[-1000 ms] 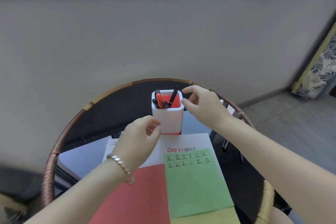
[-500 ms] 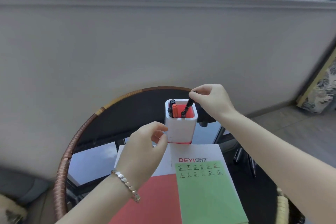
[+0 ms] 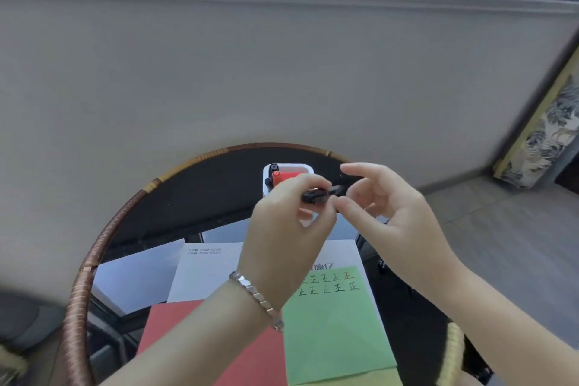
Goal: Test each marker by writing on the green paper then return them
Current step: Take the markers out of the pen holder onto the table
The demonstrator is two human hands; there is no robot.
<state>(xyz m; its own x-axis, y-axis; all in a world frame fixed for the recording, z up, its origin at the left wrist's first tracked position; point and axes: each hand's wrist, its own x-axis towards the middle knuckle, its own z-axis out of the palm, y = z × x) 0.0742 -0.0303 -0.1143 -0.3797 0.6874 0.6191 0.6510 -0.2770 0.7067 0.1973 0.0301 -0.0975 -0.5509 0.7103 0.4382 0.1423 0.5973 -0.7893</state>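
Note:
In front of the white holder (image 3: 308, 168), both hands hold a black marker (image 3: 315, 196) level above the table. My left hand (image 3: 288, 222) pinches its dark left part. My right hand (image 3: 391, 216) has thumb and curled fingers at its right end, index finger raised. The marker is blurred, so I cannot tell whether its cap is on. In the holder stand a red marker (image 3: 276, 177) and a black one (image 3: 273, 167). The green paper (image 3: 335, 329) lies below the hands, with two rows of written characters along its top.
A red sheet (image 3: 175, 332) lies left of the green paper and a white printed sheet (image 3: 206, 273) under both. The round glass table has a wicker rim (image 3: 78, 291). A wall rises close behind, and a floral panel (image 3: 545, 135) leans at the right.
My right hand has lifted the black marker out of the holder and brought it toward me. My left hand has come up and taken hold of it.

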